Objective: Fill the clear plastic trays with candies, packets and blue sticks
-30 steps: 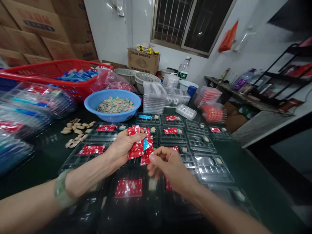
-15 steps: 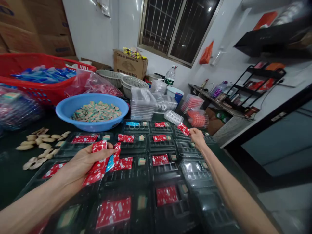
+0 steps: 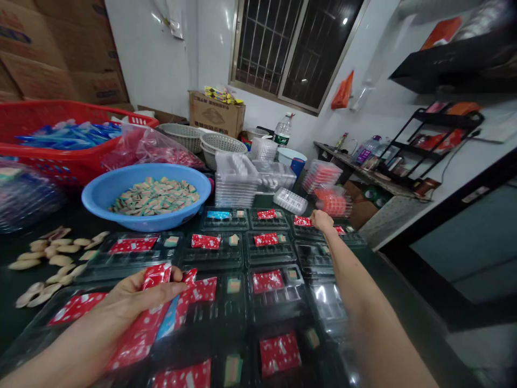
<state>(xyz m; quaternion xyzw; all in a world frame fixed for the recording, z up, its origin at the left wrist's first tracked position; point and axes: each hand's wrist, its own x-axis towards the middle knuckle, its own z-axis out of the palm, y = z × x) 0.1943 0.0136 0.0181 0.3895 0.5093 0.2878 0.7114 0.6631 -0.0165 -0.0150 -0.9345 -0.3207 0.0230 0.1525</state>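
Note:
My left hand (image 3: 137, 302) is closed around several small sealed packets (image 3: 151, 310), red with white dots, with a blue one (image 3: 167, 318) among them. It hovers over the near-left trays. Far across the table, my right hand (image 3: 322, 220) has its fingers pinched at the right end of a red dotted packet (image 3: 302, 221), which lies at a back-row clear plastic tray (image 3: 309, 233). Rows of such compartmented trays (image 3: 278, 302) cover the dark table. Many hold a red packet (image 3: 267, 281) and a small striped block (image 3: 233, 285); one back tray has a blue packet (image 3: 218, 214).
A blue basin (image 3: 91, 194) of striped pieces stands behind the trays. Peanut-shaped pieces (image 3: 60, 260) lie at left. A red basket (image 3: 52, 156) holds blue packets. Stacked clear trays (image 3: 236, 186), a water bottle (image 3: 284, 129) and orange-filled packs (image 3: 333, 199) stand behind.
My right hand has lowered its red packet into the back-row tray. My left hand has come down and left in view, still holding its packets. The view has shifted slightly.

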